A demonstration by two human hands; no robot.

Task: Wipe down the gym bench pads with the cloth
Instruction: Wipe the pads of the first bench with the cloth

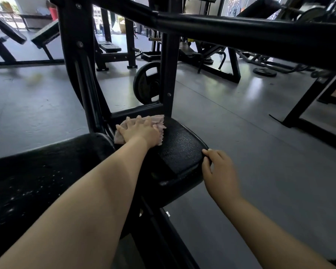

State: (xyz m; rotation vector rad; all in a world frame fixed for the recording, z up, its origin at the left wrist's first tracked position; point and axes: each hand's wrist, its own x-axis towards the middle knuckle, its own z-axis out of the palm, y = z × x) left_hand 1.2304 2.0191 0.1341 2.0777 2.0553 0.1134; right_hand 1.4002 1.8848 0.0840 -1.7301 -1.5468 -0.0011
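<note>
A black seat pad lies in the middle of the view, with a larger black back pad to its left. A pinkish cloth rests on the far left part of the seat pad. My left hand presses flat on the cloth with fingers spread. My right hand holds the right edge of the seat pad, thumb on top and fingers curled over the rim. The seat pad's surface looks damp and shiny near the front.
The bench's black steel frame rises just behind the pad, and a thick padded bar crosses overhead. A weight plate hangs behind the frame. Other benches and racks stand on the grey floor.
</note>
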